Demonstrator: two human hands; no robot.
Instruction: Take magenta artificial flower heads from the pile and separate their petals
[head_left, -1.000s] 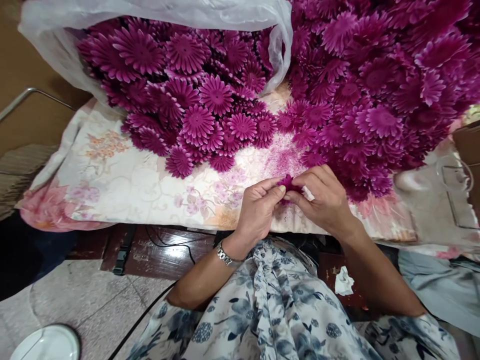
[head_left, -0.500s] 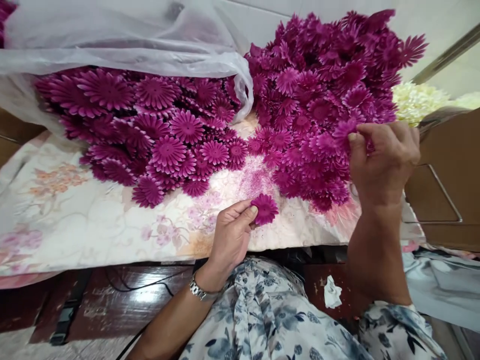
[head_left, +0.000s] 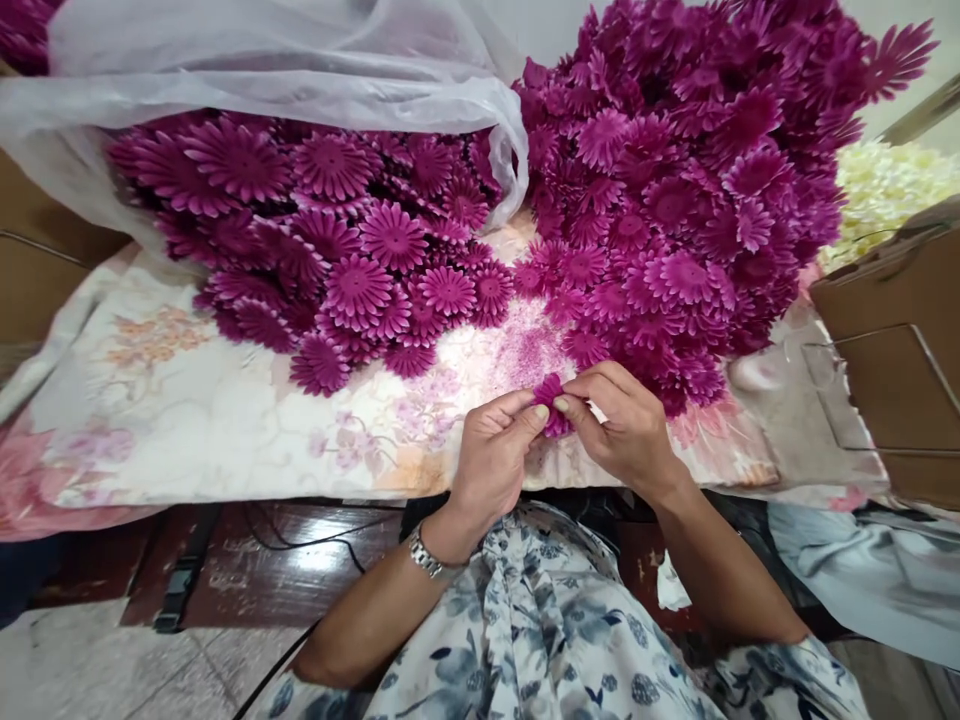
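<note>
A small magenta artificial flower (head_left: 553, 408) is between my two hands, just above the front part of the cloth. My left hand (head_left: 496, 440) pinches its left side between thumb and forefinger. From the other side, my right hand (head_left: 619, 425) is closed in a pinch on the petals. Whether one flower or two layers lie between the fingertips, I cannot tell. Behind my right hand rises a large heap of loose magenta flowers (head_left: 675, 200). Further left, more magenta flowers (head_left: 352, 285) spill out of a clear plastic bag (head_left: 285, 100).
A floral cloth (head_left: 247, 430) covers the table, with magenta specks between the two heaps. Cardboard boxes stand at the right (head_left: 900, 360) and the left edge. Pale yellow flowers (head_left: 892, 190) show at the back right. A crumpled white paper (head_left: 671, 585) lies below the table edge.
My right hand has come from the right-hand heap, where it pinched a flower, down and left to meet my left hand. The view has shifted slightly.
</note>
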